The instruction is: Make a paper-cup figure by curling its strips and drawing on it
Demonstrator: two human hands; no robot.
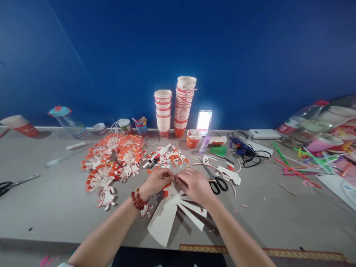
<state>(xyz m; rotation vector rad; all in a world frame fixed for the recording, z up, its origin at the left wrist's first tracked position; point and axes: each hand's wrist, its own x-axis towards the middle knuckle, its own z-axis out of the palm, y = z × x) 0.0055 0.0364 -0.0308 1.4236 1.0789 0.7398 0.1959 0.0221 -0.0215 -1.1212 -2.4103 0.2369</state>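
Near the left edge of the tabletop [55,207] lie black-handled metal scissors [13,184], and a red-and-white paper cup [23,126] tilts at the back left corner. A clear plastic bottle with a light-blue lid [66,120] leans at the back edge. Next spreads a heap of orange-and-white paper figures [116,152], crowding the left forearm's outer side. The left hand [158,183] pinches, fingertips close together, the far end of a white fan-cut paper piece [164,218] above the front edge's middle; two tall stacks of paper cups [185,100] stand beyond. The right hand [196,185] pinches there too, nearly meeting the left. Just beside it lie open black-handled scissors [217,183], then a blue glue gun [241,147] and bright thin straws [298,173] toward the right edge.
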